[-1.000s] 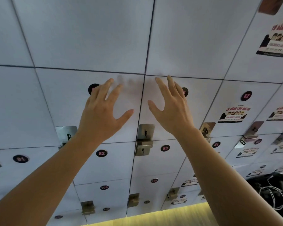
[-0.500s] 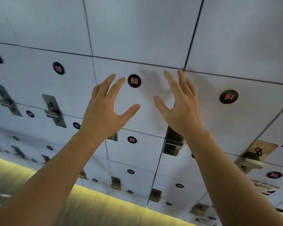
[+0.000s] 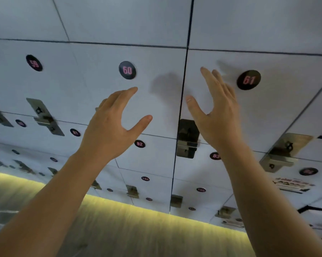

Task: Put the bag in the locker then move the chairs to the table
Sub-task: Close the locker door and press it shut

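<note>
A wall of white lockers fills the view, each door marked with a round black number sticker. Locker 60 (image 3: pixel 149 101) is straight ahead and its door is closed; locker 61 (image 3: pixel 278 101) is to its right. My left hand (image 3: pixel 112 130) is raised in front of door 60, fingers curled and apart, holding nothing. My right hand (image 3: pixel 215 115) is up by the seam between doors 60 and 61, fingers spread, empty. A metal latch (image 3: pixel 187 138) sits just below my right hand. No bag, chair or table is in view.
Other closed lockers surround these: 59 (image 3: pixel 34 63) at left, 82 (image 3: pixel 139 144) below. Metal latches (image 3: pixel 282 153) stick out from the doors. A yellow light strip (image 3: pixel 138 204) runs along the locker base above a wood-look floor.
The view has swung left and slightly down across the lockers. Both hands stay raised before locker 60; my left fingers have curled and my right hand has shifted right toward 61.
</note>
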Demonstrator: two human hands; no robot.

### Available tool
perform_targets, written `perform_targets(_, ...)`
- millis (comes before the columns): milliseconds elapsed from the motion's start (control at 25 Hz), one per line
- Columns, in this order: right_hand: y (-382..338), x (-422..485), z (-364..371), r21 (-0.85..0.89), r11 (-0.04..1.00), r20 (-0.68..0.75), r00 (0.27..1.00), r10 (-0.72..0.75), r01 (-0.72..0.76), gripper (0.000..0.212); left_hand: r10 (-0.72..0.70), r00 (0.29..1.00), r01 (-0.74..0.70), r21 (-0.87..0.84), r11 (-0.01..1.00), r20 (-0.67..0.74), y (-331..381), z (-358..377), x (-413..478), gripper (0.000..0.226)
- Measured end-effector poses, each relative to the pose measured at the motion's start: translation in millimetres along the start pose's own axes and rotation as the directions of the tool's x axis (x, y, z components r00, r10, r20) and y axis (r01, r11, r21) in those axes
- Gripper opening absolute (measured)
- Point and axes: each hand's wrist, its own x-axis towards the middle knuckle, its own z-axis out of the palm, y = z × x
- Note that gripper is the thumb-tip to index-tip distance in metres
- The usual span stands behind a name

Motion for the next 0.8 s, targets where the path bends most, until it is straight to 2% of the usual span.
perform_targets(120, 19, -14, 0, -0.022, 0.996, -0.085, 0.993, 0.083, -0.085, 0.06, 0.073, 0.992, -0.069, -0.049, 0.996, 0.106, -10, 24, 9, 0.068)
perform_targets(240, 33, -20, 5, -0.069, 0.984, -0.204, 0.967, 0.15, -0.167, 0.054, 0.246, 0.957, -0.227, -0.129, 0.965, 0.155, -30, 55, 26, 0.063)
perform_targets(320, 35, -21, 18, -0.129, 0.963, -0.311, 0.932, 0.187, -0.237, 0.049, 0.382, 0.91, -0.347, -0.208, 0.914, 0.162, -44, 80, 40, 0.06)
perform_targets(440, 25, -22, 48, -0.241, 0.9, -0.498, 0.842, 0.208, -0.364, 0.043, 0.565, 0.807, -0.448, -0.442, 0.777, 0.175, -63, 114, 62, 0.056)
perform_targets(520, 10, -30, 63, -0.264, 0.847, -0.58, 0.777, 0.243, -0.462, 0.041, 0.644, 0.741, -0.446, -0.578, 0.684, 0.191, -70, 128, 69, 0.054)
perform_targets(640, -21, -46, 67, -0.328, 0.706, -0.678, 0.677, 0.287, -0.628, 0.042, 0.743, 0.625, -0.378, -0.74, 0.557, 0.24, -72, 141, 78, 0.057)
perform_targets(800, -56, -98, 63, -0.324, 0.523, -0.761, 0.545, 0.351, -0.789, 0.05, 0.845, 0.44, -0.296, -0.84, 0.456, 0.304, -53, 148, 70, 0.07)
